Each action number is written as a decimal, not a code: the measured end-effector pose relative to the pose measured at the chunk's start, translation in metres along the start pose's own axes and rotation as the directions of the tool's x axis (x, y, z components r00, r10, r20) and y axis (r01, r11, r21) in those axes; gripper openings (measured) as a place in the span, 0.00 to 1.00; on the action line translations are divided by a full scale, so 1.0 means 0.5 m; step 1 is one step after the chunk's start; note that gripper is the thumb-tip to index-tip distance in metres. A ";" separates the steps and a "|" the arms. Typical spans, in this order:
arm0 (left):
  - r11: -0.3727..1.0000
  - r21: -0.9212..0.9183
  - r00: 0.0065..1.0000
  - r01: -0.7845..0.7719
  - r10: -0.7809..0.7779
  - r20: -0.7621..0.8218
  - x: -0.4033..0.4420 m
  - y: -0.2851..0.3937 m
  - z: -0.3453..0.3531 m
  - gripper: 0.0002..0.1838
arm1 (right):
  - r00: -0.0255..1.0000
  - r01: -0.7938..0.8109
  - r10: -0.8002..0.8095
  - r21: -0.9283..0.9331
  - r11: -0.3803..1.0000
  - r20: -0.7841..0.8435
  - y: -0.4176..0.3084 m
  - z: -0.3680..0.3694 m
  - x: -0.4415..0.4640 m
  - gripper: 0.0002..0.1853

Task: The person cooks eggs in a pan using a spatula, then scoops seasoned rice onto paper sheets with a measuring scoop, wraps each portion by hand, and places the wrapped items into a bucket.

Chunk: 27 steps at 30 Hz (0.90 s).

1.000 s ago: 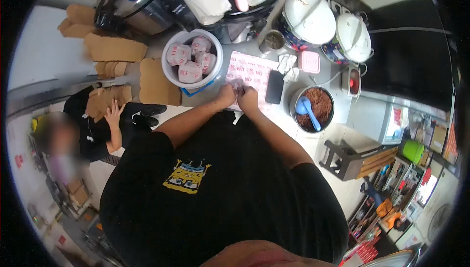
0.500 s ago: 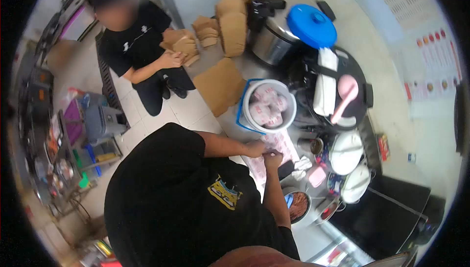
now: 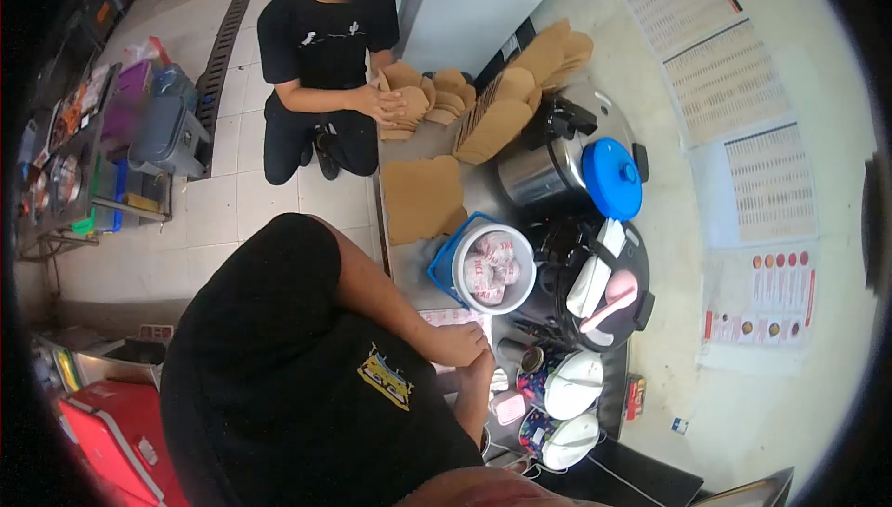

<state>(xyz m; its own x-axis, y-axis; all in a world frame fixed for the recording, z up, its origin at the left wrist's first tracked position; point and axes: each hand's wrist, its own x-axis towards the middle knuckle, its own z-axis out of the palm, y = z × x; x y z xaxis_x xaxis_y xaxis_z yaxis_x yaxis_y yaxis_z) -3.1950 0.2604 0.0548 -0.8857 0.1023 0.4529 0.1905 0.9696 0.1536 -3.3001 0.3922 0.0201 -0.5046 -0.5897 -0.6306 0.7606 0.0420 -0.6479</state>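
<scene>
Meeting near one tub [image 3: 527, 272] of four wrapped bundles [image 3: 478, 274], two curled hands [image 3: 459, 345], hold unclear

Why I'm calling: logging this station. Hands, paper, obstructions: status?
Left hand and right hand together at printed paper; grip hidden. Wrapped bundles in white tub. No obstruction seen.

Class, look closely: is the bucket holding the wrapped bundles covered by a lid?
No, the bucket is open at the top, with the wrapped bundles visible inside.

Wrapped bundles [image 3: 478, 274] bear red letters [image 3: 502, 247], apparently "RICE".
</scene>
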 end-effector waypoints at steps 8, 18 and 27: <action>0.992 -0.113 0.987 0.053 -0.069 -0.144 0.019 -0.060 -0.227 0.19 | 0.950 -0.078 0.081 -0.021 0.997 0.302 -0.207 0.216 -0.208 0.26; 0.810 -0.584 0.981 -0.054 -0.067 -0.183 -0.011 -0.055 -0.253 0.25 | 0.864 -0.016 -0.195 0.412 0.911 0.464 -0.060 0.143 -0.191 0.34; 0.827 -0.562 0.998 0.006 -0.040 -0.047 0.050 -0.059 -0.295 0.38 | 0.840 0.243 -0.422 0.459 0.855 0.341 -0.077 0.120 -0.215 0.32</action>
<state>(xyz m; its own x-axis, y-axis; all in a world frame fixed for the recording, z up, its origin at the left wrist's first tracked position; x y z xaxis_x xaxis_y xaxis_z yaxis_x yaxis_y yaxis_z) -3.1601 0.2016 0.1913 -0.8715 0.0531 0.4874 0.3899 0.6778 0.6233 -3.2508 0.4054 0.1385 -0.6054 -0.7881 -0.1109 0.7150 -0.4774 -0.5107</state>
